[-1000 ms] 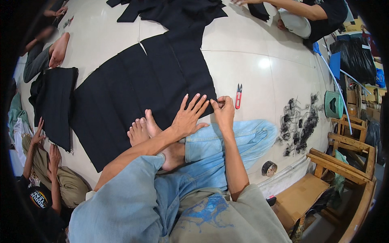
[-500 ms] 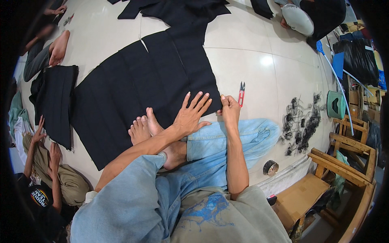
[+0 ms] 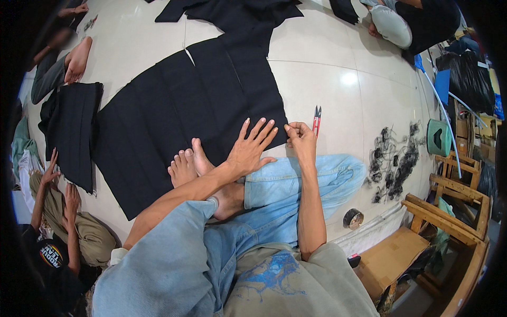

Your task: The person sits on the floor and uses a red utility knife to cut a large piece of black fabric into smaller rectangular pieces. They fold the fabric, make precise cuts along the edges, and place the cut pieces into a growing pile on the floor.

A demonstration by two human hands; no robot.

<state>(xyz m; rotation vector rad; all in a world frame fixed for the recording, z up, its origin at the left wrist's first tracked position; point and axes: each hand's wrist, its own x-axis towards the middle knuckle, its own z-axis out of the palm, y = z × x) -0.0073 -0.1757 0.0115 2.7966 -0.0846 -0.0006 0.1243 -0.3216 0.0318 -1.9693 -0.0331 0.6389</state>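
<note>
A large piece of black fabric [image 3: 174, 105] with seams running across it lies spread on the floor before me. My left hand [image 3: 251, 145] rests flat on its near right part, fingers spread. At the fabric's right edge, my right hand [image 3: 301, 138] is closed in a pinch of thumb and forefinger. Whether the fingertips hold the edge itself or a thread on it is too small to tell. Just beyond that hand lie red-handled thread snips [image 3: 317, 120], their dark blades pointing away and their lower end hidden behind my hand.
Black thread scraps [image 3: 393, 161] litter the pale tiled floor [image 3: 327, 79] at right, near a roll of tape [image 3: 353, 218]. Wooden frames [image 3: 449, 222] and a green plastic stool [image 3: 439, 137] stand farther right. A co-worker's hands [image 3: 71, 203] are by another black piece [image 3: 74, 134] at left.
My right hand has shifted slightly, its fingers now drawn closer together at the fabric's edge and covering more of the snips' handles. My left hand stays in place.
</note>
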